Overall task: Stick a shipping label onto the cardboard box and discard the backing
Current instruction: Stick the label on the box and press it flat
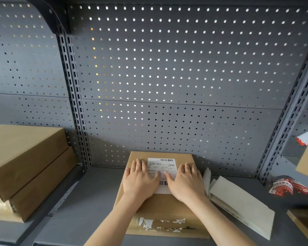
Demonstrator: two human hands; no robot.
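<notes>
Both hands, left (140, 179) and right (186, 181), lie flat and open, pressing the white printed shipping label (162, 167) onto the brown cardboard box (164, 208) on the grey surface (89, 201). Sticking looks nearly done; the pale backing sheet (242, 201) just beside the box is not yet discarded.

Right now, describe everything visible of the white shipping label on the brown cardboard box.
The white shipping label is a rectangular paper sheet with small black print, one barcode at its top edge and another lower down. It lies flat on the brown cardboard box, toward its far end. The left hand and right hand press flat on its side edges.
</notes>
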